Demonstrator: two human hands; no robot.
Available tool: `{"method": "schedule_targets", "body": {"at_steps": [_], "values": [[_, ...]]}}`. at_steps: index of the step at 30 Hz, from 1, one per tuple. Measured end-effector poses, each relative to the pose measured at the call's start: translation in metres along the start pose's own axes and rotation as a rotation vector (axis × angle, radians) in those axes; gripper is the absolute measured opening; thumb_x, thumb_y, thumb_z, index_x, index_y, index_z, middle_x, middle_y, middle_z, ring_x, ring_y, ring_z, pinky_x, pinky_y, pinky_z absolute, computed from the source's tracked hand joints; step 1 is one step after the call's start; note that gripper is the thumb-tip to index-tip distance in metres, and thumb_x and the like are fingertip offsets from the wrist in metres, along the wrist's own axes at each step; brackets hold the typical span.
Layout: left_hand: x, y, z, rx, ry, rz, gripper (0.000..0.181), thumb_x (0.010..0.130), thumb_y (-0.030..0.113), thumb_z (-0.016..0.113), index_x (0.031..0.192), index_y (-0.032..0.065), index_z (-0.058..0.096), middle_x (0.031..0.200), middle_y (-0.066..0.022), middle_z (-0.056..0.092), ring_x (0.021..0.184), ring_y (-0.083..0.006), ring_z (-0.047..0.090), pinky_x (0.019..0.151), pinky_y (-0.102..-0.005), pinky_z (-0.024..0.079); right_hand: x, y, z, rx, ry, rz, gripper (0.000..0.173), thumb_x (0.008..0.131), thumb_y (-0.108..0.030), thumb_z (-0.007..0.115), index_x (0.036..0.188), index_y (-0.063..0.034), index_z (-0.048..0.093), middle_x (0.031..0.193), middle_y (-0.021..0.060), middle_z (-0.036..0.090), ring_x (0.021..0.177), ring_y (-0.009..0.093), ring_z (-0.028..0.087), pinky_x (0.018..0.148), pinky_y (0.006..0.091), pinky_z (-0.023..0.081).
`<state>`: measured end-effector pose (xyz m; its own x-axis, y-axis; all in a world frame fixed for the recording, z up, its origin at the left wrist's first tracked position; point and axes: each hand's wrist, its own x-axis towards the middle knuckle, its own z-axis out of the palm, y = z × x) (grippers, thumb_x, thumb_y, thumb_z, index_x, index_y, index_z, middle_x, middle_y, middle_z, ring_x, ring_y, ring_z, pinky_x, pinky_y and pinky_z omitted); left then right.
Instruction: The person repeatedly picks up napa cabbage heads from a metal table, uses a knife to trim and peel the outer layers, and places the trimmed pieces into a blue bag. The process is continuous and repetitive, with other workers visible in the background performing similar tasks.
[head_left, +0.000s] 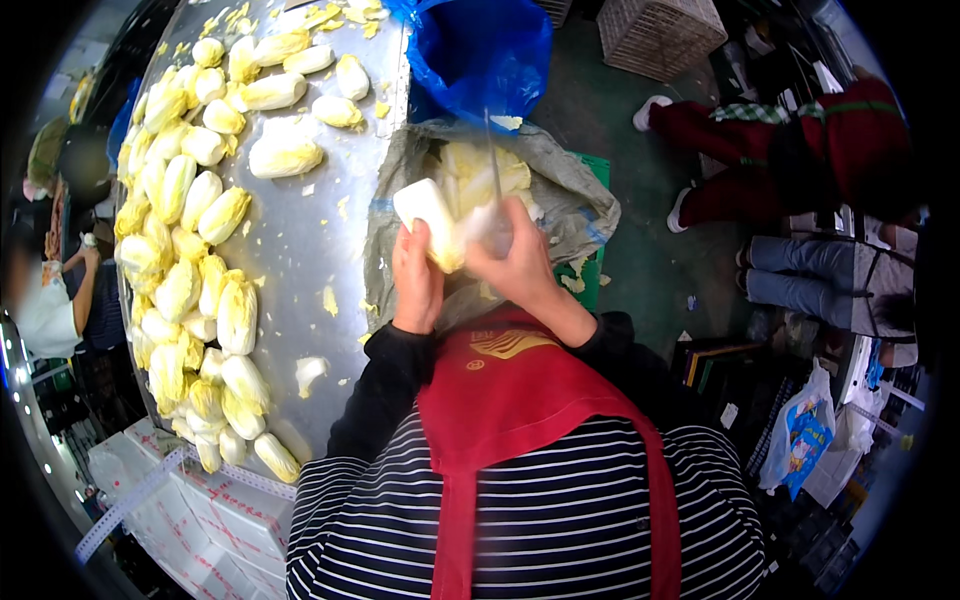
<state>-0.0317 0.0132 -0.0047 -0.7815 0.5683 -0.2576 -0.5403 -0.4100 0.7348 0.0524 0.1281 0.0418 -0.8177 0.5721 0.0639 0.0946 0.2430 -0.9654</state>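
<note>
My left hand (418, 274) grips a small napa cabbage (431, 217), its white end up and its yellow leaves down. Beside it, my right hand (514, 255) holds a knife (492, 154), its thin blade pointing away from me; a blurred pale leaf piece (487, 225) shows between the hands. Below them an open woven sack (585, 187) holds yellow-white cabbage leaves (487, 169). Many cabbages (180, 187) are heaped along the far left of the metal table (300, 225), and a few lie nearer, one of them (285, 156) on its own.
A blue plastic bag (480, 60) stands beyond the sack, with a green crate (592, 277) partly under it. Leaf scraps dot the table. White foam boxes (202, 510) are at the lower left, a woven crate (660, 37) at the upper right. Several people stand around.
</note>
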Motion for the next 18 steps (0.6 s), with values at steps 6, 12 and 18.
{"method": "schedule_targets", "body": {"at_steps": [6,12,18], "values": [[0.019,0.019,-0.035,-0.299,-0.086,-0.049,0.048,0.096,0.036,0.038,0.131,0.0023,0.041,0.122,-0.0167,0.053,0.109,-0.0278,0.054,0.091,-0.0416,0.045,-0.012,0.003,-0.008,0.366,0.043,-0.05,0.042,0.072,-0.008,0.067,0.11,-0.0027,0.049,0.087,0.005,0.059,0.081,0.01,0.059,0.07,0.0263,0.05],[0.012,0.039,-0.044,-0.238,-0.031,-0.232,0.058,0.095,0.044,0.033,0.137,0.0036,0.035,0.125,-0.0166,0.051,0.112,-0.0314,0.053,0.09,-0.0456,0.046,0.015,-0.004,-0.027,-0.124,-0.104,0.204,0.048,0.071,-0.028,0.076,0.108,-0.0019,0.06,0.091,0.0078,0.065,0.082,0.016,0.061,0.074,0.0295,0.048],[-0.005,0.009,-0.009,0.077,-0.139,-0.147,0.055,0.098,0.044,0.034,0.133,0.0014,0.037,0.126,-0.0106,0.051,0.115,-0.0224,0.051,0.097,-0.0363,0.041,0.006,0.004,-0.002,-0.089,-0.229,0.231,0.051,0.073,-0.03,0.074,0.112,-0.0011,0.059,0.099,0.0117,0.065,0.092,0.017,0.061,0.082,0.0302,0.046]]}}
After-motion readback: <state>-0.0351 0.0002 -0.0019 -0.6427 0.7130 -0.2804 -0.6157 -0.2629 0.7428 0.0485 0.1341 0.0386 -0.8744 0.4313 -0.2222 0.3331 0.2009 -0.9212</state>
